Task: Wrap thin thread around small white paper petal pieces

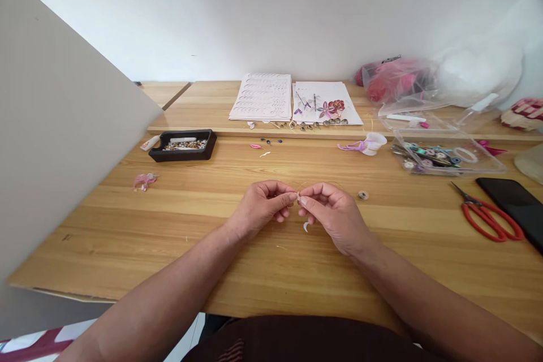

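Over the middle of the table my left hand [268,202] and my right hand [331,209] meet at the fingertips. Both are closed in a pinch on a small white piece [298,197], mostly covered by the fingers. Fine gold-coloured wire [335,183] curves behind my right hand, towards a small spool [363,195] on the table. Just below the right fingers is a white crescent-shaped piece [306,227]; whether it lies on the table or hangs from the hand I cannot tell.
Red-handled scissors [494,220] and a black phone [515,201] lie at right, below a clear box [449,155] of supplies. A black tray [182,146] of beads stands at left. Paper sheets [261,96] rest on the raised back ledge. Pink threads [145,181] lie at left.
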The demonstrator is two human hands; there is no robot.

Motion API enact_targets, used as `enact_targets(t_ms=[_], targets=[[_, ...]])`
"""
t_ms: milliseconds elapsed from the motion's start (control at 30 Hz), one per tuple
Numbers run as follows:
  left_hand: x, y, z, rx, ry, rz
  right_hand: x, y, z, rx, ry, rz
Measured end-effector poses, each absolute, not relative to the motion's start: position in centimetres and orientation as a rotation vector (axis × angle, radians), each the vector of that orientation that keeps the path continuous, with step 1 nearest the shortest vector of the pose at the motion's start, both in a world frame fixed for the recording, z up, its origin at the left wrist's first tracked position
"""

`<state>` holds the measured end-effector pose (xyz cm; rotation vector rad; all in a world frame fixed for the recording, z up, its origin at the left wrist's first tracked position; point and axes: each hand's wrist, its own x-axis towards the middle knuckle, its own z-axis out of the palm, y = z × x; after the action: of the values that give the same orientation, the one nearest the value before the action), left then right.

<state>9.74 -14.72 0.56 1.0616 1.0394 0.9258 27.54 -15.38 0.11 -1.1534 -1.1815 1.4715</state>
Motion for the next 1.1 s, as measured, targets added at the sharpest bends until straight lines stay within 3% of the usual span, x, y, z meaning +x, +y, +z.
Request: enact_targets(t_ms=[267,500,600,700,933,1100], targets=[[9.9,-14.7,1.2,1.035,1.086,0.89,27.6,-15.7,0.0,-1.119,-1.34,1.421],[9.9,-14.7,1.6,0.814,1.002,0.886,28.2,-15.9,0.6,-0.928,-1.871,0.603],[9.8,-14.7,1.6,0.786,0.978,0.859,28.4,-16.0,0.8,-0.889,-1.967,0.434],[9.7,-14.6,1.5,0.804,0.972,0.859,28.5,-16.1,0.9,-0.992,-1.918,0.534],[9.8,-14.7,1.2,0.973,0.982,0.855,28.4,-15.3,0.8,-1.133,-1.444,1.255],[9.9,-15.0,1.5,1.112,1.049,0.853,28.1,-15.3,0.6,-1.143,-1.189,1.552]])
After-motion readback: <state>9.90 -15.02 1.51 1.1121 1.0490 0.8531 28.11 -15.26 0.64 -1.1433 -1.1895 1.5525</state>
